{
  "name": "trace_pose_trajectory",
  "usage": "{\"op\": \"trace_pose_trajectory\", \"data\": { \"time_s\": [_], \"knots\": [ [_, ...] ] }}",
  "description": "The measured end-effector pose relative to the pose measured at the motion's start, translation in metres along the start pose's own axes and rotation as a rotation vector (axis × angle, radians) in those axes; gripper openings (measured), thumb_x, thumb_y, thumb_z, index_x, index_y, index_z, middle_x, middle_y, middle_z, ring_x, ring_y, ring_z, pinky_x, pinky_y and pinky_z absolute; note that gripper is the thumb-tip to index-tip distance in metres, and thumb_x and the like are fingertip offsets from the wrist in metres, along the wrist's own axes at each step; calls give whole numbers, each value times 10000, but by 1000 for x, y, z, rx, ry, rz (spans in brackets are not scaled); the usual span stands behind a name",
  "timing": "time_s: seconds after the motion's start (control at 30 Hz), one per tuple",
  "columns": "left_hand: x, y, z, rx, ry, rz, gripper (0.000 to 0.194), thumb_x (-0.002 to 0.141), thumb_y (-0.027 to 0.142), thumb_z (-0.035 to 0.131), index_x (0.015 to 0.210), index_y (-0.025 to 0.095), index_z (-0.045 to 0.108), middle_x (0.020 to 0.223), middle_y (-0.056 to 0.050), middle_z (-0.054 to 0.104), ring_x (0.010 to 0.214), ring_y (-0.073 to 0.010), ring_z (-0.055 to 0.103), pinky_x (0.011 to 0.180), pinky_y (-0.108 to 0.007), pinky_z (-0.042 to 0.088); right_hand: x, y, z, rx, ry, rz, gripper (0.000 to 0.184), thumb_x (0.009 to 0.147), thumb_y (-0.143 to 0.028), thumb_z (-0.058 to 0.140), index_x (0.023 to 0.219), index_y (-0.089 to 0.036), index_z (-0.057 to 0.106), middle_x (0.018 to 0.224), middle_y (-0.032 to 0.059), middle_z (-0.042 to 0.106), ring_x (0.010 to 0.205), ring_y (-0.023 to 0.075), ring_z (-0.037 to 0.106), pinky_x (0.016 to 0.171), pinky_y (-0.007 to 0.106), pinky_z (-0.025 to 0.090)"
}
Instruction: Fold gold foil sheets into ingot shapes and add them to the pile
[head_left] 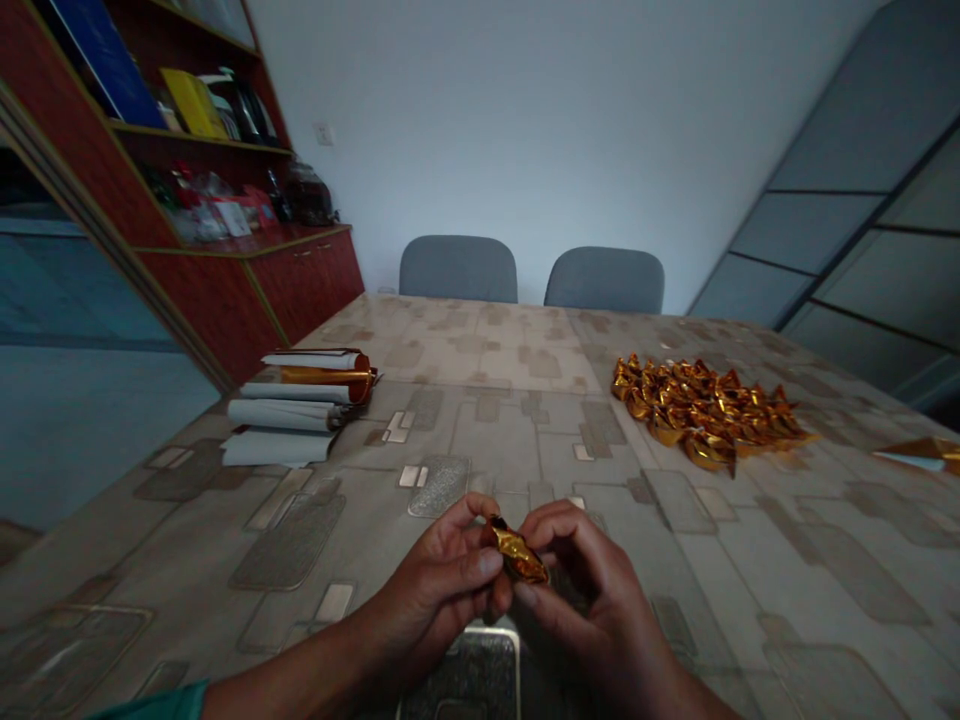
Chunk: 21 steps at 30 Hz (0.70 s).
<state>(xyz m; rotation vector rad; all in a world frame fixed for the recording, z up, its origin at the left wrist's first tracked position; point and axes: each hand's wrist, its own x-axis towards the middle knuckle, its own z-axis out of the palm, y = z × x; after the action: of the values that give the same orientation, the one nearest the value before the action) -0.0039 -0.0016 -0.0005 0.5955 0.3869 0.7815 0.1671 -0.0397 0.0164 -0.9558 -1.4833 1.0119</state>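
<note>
Left of the gold pile (679,400) and nearer the wearer, a folded foil piece (519,555) is pinched by the left hand (448,580) and right hand (596,580), fingers curled, apparently to steady its shape.

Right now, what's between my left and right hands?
In the head view, a gold folded piece sits between your left hand and right hand, held by fingers.

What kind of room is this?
Probably a home dining room: a large table under a patterned cover, two grey chairs drawn up along its far side, and a reddish wooden cabinet with shelves of household items at left.
</note>
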Motion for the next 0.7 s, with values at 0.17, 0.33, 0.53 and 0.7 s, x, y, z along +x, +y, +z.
{"op": "trace_pose_trajectory", "data": {
  "time_s": [0.17, 0.33, 0.53, 0.7],
  "knots": [
    [0, 3, -2, 21, -41, -8, 318, 788, 184, 830, 970, 194, 569, 765, 17, 699, 602, -75, 661, 616, -170, 461, -1, 0, 0, -56, 30, -33, 163, 804, -108, 619, 891, -243, 595, 866, 13, 598, 791, 169, 597, 677, 304, 497],
    [1, 1, -4, 40, -47, 14, 333, 777, 237, 852, 975, 181, 590, 774, 14, 698, 612, -82, 673, 635, -180, 481, -4, 1, -2, -122, 10, -95, 205, 837, -84, 624, 939, -260, 595, 898, 8, 612, 819, 172, 609, 700, 307, 500],
    [2, 0, -4, 5, -60, -25, 335, 772, 268, 859, 959, 175, 598, 788, 14, 684, 594, -71, 665, 586, -145, 481, -2, 3, -6, -237, -51, -278, 249, 873, -49, 639, 1003, -260, 612, 933, 9, 612, 867, 166, 616, 738, 291, 506],
    [1, 3, -4, 13, -56, -70, 353, 756, 285, 867, 955, 174, 597, 848, -10, 683, 580, -76, 657, 588, -168, 502, -3, 1, -5, -253, -55, -266, 220, 883, -73, 626, 1000, -258, 605, 925, 12, 607, 866, 172, 616, 709, 278, 507]
  ]
}}
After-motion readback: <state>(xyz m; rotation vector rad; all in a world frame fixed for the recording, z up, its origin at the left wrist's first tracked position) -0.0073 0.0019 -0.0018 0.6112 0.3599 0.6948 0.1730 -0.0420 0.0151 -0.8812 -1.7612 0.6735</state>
